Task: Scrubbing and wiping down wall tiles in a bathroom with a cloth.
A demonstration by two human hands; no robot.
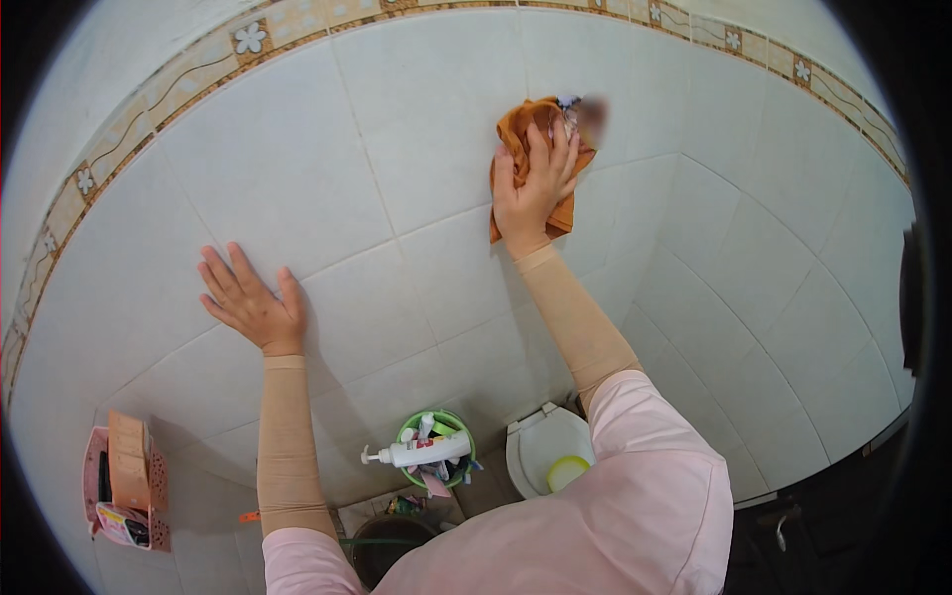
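A white tiled wall (439, 134) fills most of the view in front of me. High on it, right of centre, my right hand (537, 186) presses a bunched orange-brown cloth (515, 123) against the tiles. The cloth has a printed patch at its upper right, where part of the picture is blurred. Further left and lower, my left hand (260, 309) rests palm down on the tiles with its fingers spread and nothing in it. Both forearms are covered by tan sleeves.
A pink basket (160, 476) holding a box and packets hangs at the left. Below me are a green bucket (470, 428) with a white pump bottle (439, 449) across it, a closed toilet lid (539, 442) bearing a yellow-green round object (568, 472), and a dark tub (383, 558).
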